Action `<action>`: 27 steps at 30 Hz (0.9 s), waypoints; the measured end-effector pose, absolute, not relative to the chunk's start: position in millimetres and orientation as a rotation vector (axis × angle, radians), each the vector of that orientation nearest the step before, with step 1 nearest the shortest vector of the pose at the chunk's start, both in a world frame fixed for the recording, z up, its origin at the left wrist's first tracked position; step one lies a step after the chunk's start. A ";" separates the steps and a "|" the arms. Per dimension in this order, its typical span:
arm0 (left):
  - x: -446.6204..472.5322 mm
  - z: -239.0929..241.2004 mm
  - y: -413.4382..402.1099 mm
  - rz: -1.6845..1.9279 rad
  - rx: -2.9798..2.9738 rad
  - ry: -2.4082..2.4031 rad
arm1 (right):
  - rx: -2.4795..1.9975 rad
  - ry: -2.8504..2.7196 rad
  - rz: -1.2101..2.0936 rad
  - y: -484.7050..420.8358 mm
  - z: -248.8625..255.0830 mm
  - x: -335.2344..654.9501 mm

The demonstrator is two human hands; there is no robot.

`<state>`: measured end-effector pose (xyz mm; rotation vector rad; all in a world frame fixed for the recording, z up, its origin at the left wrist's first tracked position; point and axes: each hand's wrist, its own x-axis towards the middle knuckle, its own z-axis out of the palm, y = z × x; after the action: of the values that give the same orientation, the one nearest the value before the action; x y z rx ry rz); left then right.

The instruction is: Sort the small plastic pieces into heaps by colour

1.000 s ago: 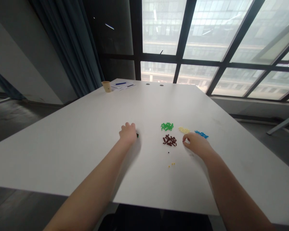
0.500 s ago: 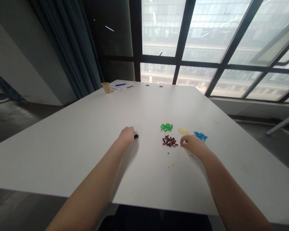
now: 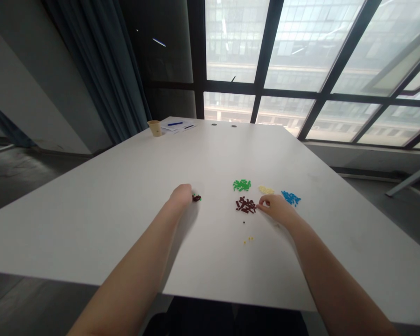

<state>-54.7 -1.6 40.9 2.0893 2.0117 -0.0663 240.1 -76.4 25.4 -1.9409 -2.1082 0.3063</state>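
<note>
From here I see a person's two bare hands at work over a white bench (image 3: 112,205). The right hand (image 3: 277,207) rests low over the surface, its thumb and forefinger curled into a loop, the tips right at the right-hand edge of a heap of small dark brown pieces (image 3: 245,205). That grip looks nearly closed — whether a piece sits between the tips, I cannot tell.

The left hand (image 3: 181,196) is well apart from it, turned so that its back hides the fingers; I cannot tell how far open its grip is or whether it holds anything. Just beside it, on its right, a small brown-and-green cluster (image 3: 196,198) peeks out.

Beyond the brown heap lies a heap of green pieces (image 3: 242,185), with pale yellow pieces (image 3: 266,190) to its right and blue pieces (image 3: 291,198) further right, just past the right hand. Nearer the person are one dark bit (image 3: 244,222) and a few yellow bits (image 3: 245,242). At the far left corner stands a paper cup (image 3: 155,129), beside papers with a blue pen (image 3: 175,123) on them.
</note>
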 end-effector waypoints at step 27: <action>11.3 35.1 -42.9 0.827 1.024 0.794 | -1.375 -2.011 0.326 -91.3 42.5 197.0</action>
<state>11.3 -42.9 35.1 1.0238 0.7936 0.8266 197.0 -91.3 42.5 -1.3745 -2.0110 0.3264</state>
